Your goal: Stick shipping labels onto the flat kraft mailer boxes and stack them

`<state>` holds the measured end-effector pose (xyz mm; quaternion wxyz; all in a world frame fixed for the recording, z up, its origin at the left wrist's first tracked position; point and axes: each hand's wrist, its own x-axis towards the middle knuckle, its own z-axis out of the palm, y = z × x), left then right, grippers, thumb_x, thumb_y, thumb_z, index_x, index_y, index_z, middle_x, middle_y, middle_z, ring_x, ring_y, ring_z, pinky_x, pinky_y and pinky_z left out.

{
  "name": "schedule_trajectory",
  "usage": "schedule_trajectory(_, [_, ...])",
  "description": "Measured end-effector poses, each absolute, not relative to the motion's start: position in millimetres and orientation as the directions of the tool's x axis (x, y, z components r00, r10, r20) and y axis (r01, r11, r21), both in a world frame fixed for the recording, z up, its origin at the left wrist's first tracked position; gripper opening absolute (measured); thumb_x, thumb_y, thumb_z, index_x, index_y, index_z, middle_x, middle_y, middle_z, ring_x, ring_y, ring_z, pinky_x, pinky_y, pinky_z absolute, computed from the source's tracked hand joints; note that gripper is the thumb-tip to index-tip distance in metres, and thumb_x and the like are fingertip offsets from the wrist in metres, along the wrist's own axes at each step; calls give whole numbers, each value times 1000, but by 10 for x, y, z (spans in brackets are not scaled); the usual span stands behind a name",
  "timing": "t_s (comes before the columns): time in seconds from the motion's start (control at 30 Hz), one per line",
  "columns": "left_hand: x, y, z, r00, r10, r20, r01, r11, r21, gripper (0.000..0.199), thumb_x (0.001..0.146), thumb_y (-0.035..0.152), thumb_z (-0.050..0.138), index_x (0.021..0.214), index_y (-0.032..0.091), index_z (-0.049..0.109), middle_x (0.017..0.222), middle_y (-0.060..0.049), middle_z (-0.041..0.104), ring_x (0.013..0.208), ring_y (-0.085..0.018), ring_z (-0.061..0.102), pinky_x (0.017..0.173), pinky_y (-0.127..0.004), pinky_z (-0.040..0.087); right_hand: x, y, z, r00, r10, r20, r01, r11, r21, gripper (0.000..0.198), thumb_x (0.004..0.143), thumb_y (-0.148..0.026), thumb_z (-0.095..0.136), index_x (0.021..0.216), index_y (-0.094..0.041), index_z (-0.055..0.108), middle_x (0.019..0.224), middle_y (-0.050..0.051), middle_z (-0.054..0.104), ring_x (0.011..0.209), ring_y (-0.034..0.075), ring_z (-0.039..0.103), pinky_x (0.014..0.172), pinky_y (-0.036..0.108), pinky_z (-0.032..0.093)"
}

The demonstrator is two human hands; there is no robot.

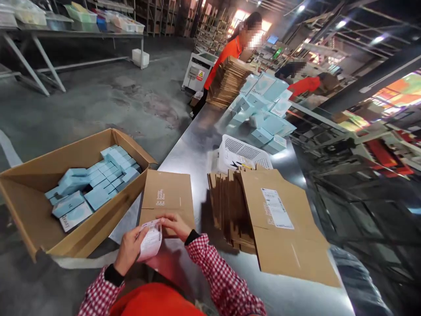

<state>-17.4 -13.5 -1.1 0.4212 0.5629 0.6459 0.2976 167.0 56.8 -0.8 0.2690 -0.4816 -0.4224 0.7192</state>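
Note:
A white printed shipping label (150,240) is pinched at its left side by my left hand (129,249), fingers closed on it. My right hand (176,226) grips the label's upper right corner between thumb and fingertips. Right behind and partly under the hands lies a closed brown cardboard box (169,188) with white lettering, at the table's near left edge. To the right, a stack of flattened cartons (230,206) stands on edge. A flat carton (292,237) bearing a white label leans against it.
At left, a large open carton (75,151) holds many light blue boxes (105,188). A white basket (246,151), a pile of blue boxes (263,105) and stacked cardboard (226,81) stand farther along the metal table (200,151). A person (226,52) in orange stands beyond.

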Motion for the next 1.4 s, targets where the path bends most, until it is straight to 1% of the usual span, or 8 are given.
schedule_trajectory(0.13, [-224,-80,-137,64,969,-239,538,168,826,54,91,55,32,74,15,65,61,-2,61,60,-16,57,56,-24,42,1580,505,-114,-188,922,-337,32,-338,-941,39,70,-54,69,66,-15,65,63,1,61,62,14,55,61,27,47])
schedule_trajectory(0.33, [-297,-265,-360,282,919,-274,700,-1,715,38,94,35,39,77,21,70,65,-4,68,65,-20,65,61,-26,44,1983,1356,-204,168,959,-230,71,-245,-967,33,78,-51,54,86,-18,54,77,2,62,65,14,56,59,26,47])
schedule_trajectory(0.47, [-205,-275,-500,404,907,-118,703,-225,675,25,89,29,49,85,23,72,94,-9,71,93,-26,64,85,-41,48,2047,1714,-328,4,982,-187,309,-179,-934,37,71,-33,64,100,-16,50,97,6,64,85,17,61,77,30,49])
schedule_trajectory(0.6, [-114,-210,-688,407,912,-60,682,-259,684,27,89,22,47,88,23,73,141,-9,50,133,-29,41,107,-52,36,1877,1749,-459,-109,973,-202,515,-119,-849,47,70,-22,65,112,-13,46,108,9,62,96,19,60,87,32,47])
schedule_trajectory(0.93, [-88,-202,-812,403,909,-101,661,-214,719,29,88,19,46,79,20,73,146,-8,44,138,-27,32,111,-53,32,1802,1651,-410,85,989,-124,912,-127,-391,77,78,-36,67,139,-3,32,140,30,36,128,40,37,102,53,31])
schedule_trajectory(1.13, [-86,-209,-855,392,911,-129,672,-188,716,30,90,21,44,82,21,73,147,-6,43,139,-25,32,112,-53,31,1536,1515,-660,-307,947,-94,908,262,-327,54,93,-43,44,142,-21,36,152,10,30,141,27,17,114,51,4])
schedule_trajectory(1.3, [-127,-169,-865,350,932,-98,609,-147,779,34,91,22,40,78,19,71,142,-9,49,135,-26,38,111,-53,34,2098,1601,-667,216,967,-138,884,-253,-394,58,92,-40,41,142,-10,35,151,20,24,140,34,15,110,56,11])
schedule_trajectory(1.4, [-148,-131,-913,166,983,-79,582,-34,813,37,91,25,36,81,14,70,147,-14,41,137,-29,34,113,-52,30,2454,1364,-583,439,879,-189,748,-474,-465,52,90,-30,36,131,2,45,135,31,43,128,37,37,103,55,28])
